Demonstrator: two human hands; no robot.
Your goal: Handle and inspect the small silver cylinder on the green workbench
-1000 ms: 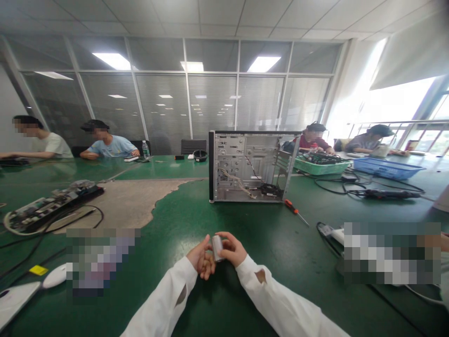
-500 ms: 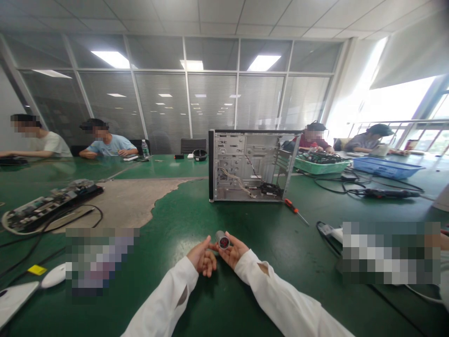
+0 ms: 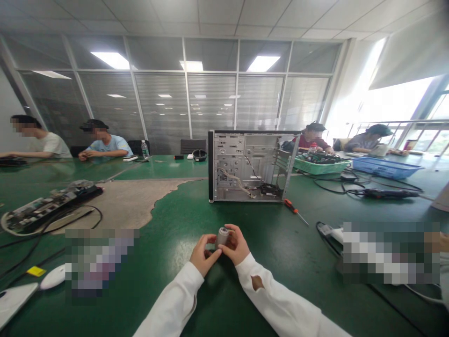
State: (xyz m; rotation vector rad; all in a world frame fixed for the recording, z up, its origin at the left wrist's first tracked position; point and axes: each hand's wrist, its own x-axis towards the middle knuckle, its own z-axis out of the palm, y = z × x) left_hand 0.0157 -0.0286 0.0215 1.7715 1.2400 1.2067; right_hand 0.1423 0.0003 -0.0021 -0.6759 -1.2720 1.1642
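A small grey metal-looking cylinder (image 3: pixel 221 238) stands roughly upright between my two hands, over the near middle of the green table. My right hand (image 3: pixel 239 245) grips it from the right, with fingers behind and the thumb across its lower front. From the left, my left hand (image 3: pixel 203 255) closes on it too, its thumb meeting the other thumb. Beyond them stands an open computer case (image 3: pixel 249 193) with cables inside. An orange-handled screwdriver (image 3: pixel 291 206) lies at its right front corner.
To the left lie a circuit-board assembly (image 3: pixel 52 203) with cables and a white mouse (image 3: pixel 53 277). Green (image 3: pixel 321 167) and blue (image 3: pixel 386 169) baskets stand at the back right, near black cables. Several people sit around the table. Blurred patches hide things on both sides.
The cylinder has turned from its red-marked end facing me to standing upright. My left hand, earlier beside it with loosely curled fingers, has closed on it.
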